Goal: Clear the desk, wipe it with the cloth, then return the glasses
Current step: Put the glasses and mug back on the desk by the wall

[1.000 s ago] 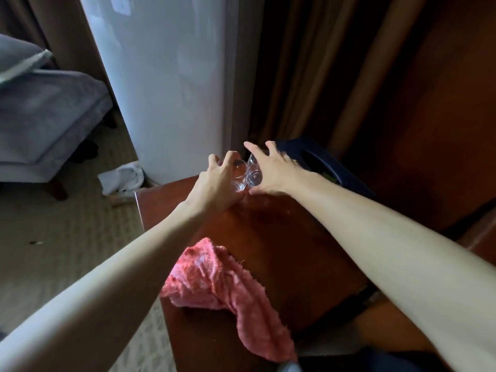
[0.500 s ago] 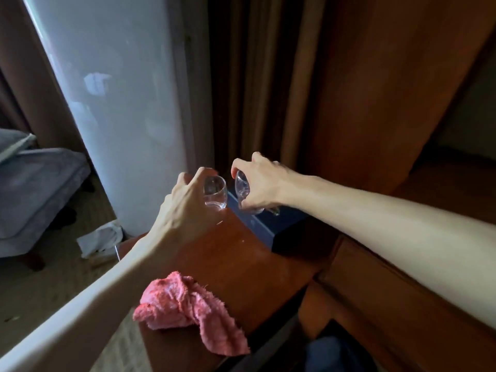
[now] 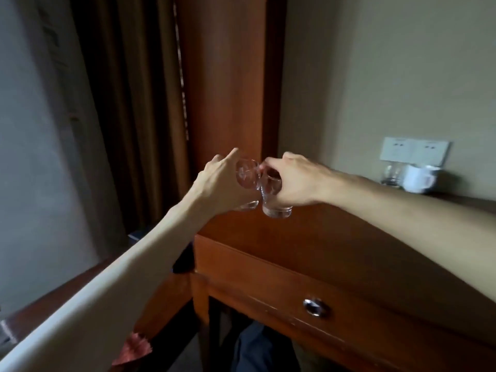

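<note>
The tabletop (image 3: 335,245) is lying bare ahead; a mug (image 3: 417,178) and jar (image 3: 392,175) are crowding its 2 o'clock corner.

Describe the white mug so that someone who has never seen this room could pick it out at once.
Start at the wooden desk and follow its top to the far right, against the wall under the white sockets. The white mug stands there beside a clear glass item. It alone is opaque white; the two glasses in the hands are transparent.
</note>
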